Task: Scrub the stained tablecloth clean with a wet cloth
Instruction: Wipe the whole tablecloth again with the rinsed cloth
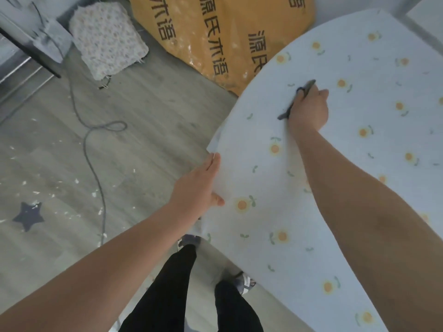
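An orange printed sack (223, 32) lies near a flowered cushion (107, 39), a grey cable (96, 180) loops across the floor (148, 109).

The flowered tablecloth (335, 188) lies spread flat before me. The floor (148, 111) carries an orange sack (215, 32) and a patterned cushion (107, 39).

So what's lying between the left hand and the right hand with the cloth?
Nothing loose: the head view shows only flower-printed tablecloth between the left hand and the right hand gripping the dark cloth.
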A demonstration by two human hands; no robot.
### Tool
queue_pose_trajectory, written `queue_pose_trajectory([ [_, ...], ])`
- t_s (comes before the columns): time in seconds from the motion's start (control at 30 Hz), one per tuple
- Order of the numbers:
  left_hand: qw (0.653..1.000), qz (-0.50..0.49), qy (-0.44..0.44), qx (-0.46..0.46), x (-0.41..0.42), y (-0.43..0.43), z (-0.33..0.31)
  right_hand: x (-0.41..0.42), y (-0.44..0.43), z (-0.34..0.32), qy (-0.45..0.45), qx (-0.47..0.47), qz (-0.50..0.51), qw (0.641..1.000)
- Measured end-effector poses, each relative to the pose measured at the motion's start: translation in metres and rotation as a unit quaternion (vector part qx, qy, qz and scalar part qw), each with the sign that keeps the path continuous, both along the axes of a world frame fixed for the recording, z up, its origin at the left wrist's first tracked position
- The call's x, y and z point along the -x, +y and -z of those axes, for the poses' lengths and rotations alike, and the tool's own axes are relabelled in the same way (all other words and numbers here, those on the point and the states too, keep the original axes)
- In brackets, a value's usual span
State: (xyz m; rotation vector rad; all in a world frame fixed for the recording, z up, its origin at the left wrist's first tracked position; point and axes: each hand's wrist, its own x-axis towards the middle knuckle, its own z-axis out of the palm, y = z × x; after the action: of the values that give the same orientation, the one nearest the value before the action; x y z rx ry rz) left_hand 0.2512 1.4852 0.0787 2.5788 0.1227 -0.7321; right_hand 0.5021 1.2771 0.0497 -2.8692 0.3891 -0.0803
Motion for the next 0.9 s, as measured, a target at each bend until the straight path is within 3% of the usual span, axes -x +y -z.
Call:
queue_pose_trajectory([
  [0.13,0.999,-0.010,0.010,0.039,0.005,0.015,0.006,-0.002,0.067,0.005,0.008,0.030,-0.205,0.978],
  [0.27,0.996,-0.048,0.075,-0.019,0.011,0.038,0.000,0.109,0.084,0.012,0.005,-0.004,-0.397,0.918],
  [0.43,0.980,-0.060,0.179,-0.062,0.039,0.080,-0.006,0.304,0.072,0.001,0.076,-0.031,-0.529,0.845],
  [0.53,0.974,-0.036,0.197,-0.106,0.048,0.092,-0.001,0.370,0.053,-0.011,0.174,-0.064,-0.558,0.809],
  [0.6,0.973,-0.017,0.197,-0.120,0.050,0.090,0.000,0.394,0.028,-0.019,0.148,-0.051,-0.570,0.806],
  [0.67,0.974,-0.010,0.187,-0.129,0.052,0.090,0.004,0.392,-0.002,-0.030,0.122,-0.062,-0.463,0.876],
  [0.7,0.975,-0.009,0.182,-0.127,0.054,0.084,0.006,0.385,-0.029,-0.036,0.087,-0.068,-0.375,0.920],
  [0.77,0.975,-0.011,0.180,-0.132,0.059,0.084,0.010,0.353,-0.081,-0.046,0.028,-0.082,-0.198,0.976],
  [0.83,0.975,-0.001,0.180,-0.130,0.062,0.075,0.012,0.320,-0.148,-0.051,0.019,-0.054,-0.045,0.997],
  [0.9,0.976,0.008,0.173,-0.135,0.064,0.061,0.008,0.301,-0.208,-0.048,0.030,-0.023,0.107,0.994],
])
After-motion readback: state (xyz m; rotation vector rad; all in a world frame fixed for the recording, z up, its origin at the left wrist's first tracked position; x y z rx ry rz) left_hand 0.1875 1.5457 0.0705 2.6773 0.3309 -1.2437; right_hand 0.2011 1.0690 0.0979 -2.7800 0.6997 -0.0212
